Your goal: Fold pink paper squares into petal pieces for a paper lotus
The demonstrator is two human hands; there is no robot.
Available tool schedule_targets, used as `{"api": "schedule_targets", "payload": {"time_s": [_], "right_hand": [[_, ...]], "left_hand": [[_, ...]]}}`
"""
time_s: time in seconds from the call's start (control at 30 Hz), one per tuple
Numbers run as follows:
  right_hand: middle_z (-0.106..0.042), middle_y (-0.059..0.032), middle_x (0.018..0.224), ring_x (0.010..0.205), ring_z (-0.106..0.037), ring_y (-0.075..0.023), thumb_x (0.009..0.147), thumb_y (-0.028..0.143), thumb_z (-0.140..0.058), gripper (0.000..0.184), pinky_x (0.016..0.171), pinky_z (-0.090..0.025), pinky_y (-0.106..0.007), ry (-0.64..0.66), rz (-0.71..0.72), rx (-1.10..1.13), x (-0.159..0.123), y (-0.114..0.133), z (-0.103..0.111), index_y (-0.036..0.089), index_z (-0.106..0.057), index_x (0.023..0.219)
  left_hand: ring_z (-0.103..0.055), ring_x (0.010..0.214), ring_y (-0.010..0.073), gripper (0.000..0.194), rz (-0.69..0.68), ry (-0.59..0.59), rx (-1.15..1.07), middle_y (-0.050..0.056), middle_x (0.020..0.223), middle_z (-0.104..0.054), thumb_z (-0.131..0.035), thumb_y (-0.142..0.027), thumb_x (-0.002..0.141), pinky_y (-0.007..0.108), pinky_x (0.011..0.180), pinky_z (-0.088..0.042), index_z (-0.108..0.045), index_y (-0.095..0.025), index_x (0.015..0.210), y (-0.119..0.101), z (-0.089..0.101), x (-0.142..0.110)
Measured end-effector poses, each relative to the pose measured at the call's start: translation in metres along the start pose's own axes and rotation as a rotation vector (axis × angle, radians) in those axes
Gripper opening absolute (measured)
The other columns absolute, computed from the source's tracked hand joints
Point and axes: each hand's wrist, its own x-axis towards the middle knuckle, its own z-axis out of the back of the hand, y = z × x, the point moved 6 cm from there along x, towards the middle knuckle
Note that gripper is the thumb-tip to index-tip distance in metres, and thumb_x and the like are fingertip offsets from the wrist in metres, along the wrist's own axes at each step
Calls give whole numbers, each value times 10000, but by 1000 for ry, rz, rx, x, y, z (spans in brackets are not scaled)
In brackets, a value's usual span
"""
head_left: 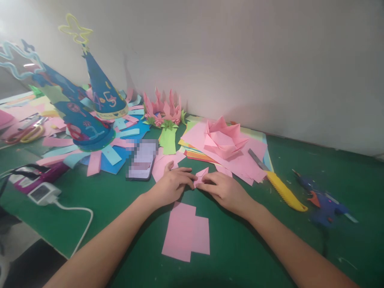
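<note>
Two sheets point(179, 230) lie nearer, phone point(143, 160) and paper flower point(224, 139) beyond; left hand point(169, 185) and right hand point(226, 190) pinch a fold point(202, 176), its long axis slanting, tip pointing away rightward.

I can't read the smartphone point(143, 162) — its screen is pixelated. The left hand point(172, 185) and right hand point(228, 191) partly hide the folded pink paper point(202, 175); the pale-blue star point(38, 62) leaves my left edge — the glue gun point(328, 205) blurs.
</note>
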Motion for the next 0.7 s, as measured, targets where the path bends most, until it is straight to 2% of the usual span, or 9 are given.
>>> {"api": "schedule_targets", "payload": {"time_s": [0.3, 0.47, 0.7], "right_hand": [[-627, -103, 993, 882, -552, -203, 939, 215, -447, 259, 748, -467, -350, -4, 48, -30, 0, 5, -2, 215, -639, 1113], [-647, -94, 1033, 949, -552, -205, 959, 192, -389, 280, 799, -464, -364, -2, 125, -52, -1, 9, -5, 187, -624, 1110], [-663, -97, 1043, 951, -566, -203, 957, 196, -385, 295, 795, -474, -378, 29, 113, -41, 0, 6, -6, 199, -631, 1119]], "left_hand": [[-507, 1196, 194, 324, 24, -20, 19, -38, 1064, -683, -376, -42, 831, 549, 1082, -62, -621, -252, 858, 0, 1, 0], [-482, 1216, 217, 154, 41, -26, 18, -16, 1078, -669, -499, -191, 875, 527, 1075, -74, -598, -266, 967, -2, 0, 1], [-469, 1225, 220, 190, 31, -8, 22, -10, 1131, -654, -474, -185, 899, 506, 1056, -83, -620, -275, 980, 1, -3, 1]]}}
